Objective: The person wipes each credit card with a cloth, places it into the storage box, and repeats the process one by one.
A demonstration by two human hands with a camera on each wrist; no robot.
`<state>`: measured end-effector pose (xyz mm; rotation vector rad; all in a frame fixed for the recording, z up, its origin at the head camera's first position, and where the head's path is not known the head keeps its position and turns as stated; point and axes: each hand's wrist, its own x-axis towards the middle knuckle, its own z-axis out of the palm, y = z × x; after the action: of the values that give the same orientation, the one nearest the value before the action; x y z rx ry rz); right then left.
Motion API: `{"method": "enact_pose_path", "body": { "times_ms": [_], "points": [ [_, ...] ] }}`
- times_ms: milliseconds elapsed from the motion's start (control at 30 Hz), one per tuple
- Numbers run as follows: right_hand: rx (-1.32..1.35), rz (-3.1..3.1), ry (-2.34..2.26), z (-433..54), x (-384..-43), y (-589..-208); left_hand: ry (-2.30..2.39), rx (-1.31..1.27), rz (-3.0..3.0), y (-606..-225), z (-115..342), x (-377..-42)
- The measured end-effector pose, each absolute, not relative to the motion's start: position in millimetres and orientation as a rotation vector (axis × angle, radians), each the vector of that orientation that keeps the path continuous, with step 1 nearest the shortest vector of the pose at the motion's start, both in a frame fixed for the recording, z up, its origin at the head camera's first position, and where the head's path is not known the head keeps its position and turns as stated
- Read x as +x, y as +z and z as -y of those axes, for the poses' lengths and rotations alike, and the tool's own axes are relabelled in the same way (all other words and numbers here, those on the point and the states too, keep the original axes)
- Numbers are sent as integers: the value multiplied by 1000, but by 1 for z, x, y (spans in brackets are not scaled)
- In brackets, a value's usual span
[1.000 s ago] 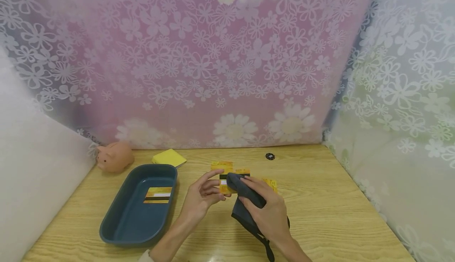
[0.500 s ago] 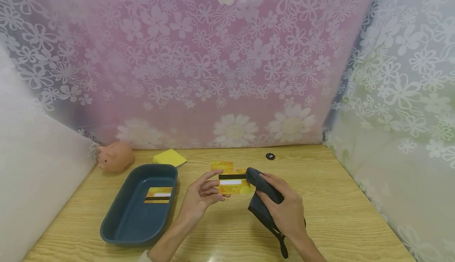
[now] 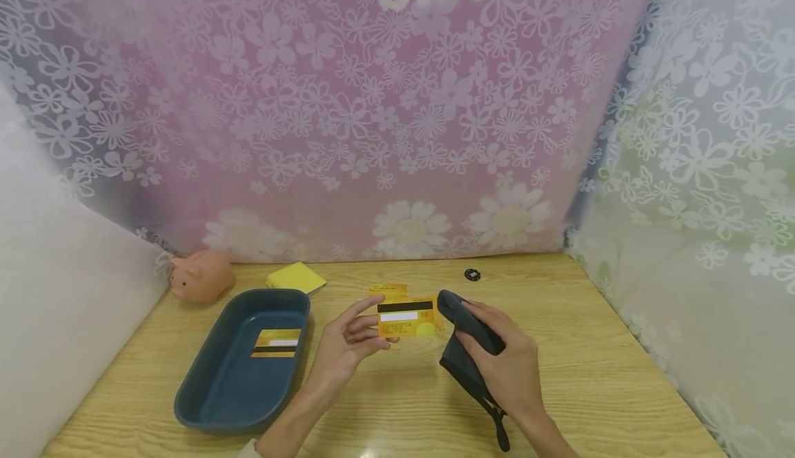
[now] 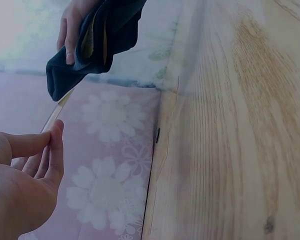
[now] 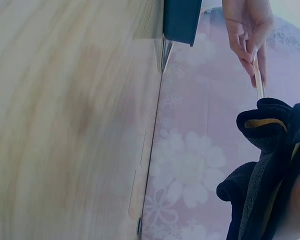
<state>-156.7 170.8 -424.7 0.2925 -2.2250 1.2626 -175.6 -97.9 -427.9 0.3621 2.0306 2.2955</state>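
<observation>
Piggy bank (image 3: 201, 277) on the counter (image 3: 590, 361), well left of the fingers of the left hand (image 3: 340, 344). Blue tray (image 3: 226, 385) next, nearer those fingers, with a yellow-orange card (image 3: 263, 339) lying inside toward its right wall. Yellow notepad (image 3: 295, 276) beyond the left fingers, slightly left. Left fingers and thumb pinch the striped card (image 3: 406, 325) by its left end, raised, black stripe toward the head camera. Another card (image 3: 386, 288) lies past the left fingertips (mostly hidden by the held one). Dark cloth (image 3: 468, 365) at the held card's right end (can't tell if touching), folded, its loop (image 3: 502, 430) hanging below. Black chip (image 3: 473, 274) beyond the right fingers. Right hand (image 3: 509, 361) grips the cloth.
</observation>
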Motion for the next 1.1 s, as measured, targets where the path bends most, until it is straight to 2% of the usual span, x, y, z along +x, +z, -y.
{"method": "enact_pose_path", "body": {
  "times_ms": [700,1100],
  "points": [
    [634,2166,1342,-121,-143,-428,2273,430,-2037,-433,91,-178],
    [597,2242,1232,-115,-145,-430,2258,449,-2044,-430,89,-178]
  ]
}}
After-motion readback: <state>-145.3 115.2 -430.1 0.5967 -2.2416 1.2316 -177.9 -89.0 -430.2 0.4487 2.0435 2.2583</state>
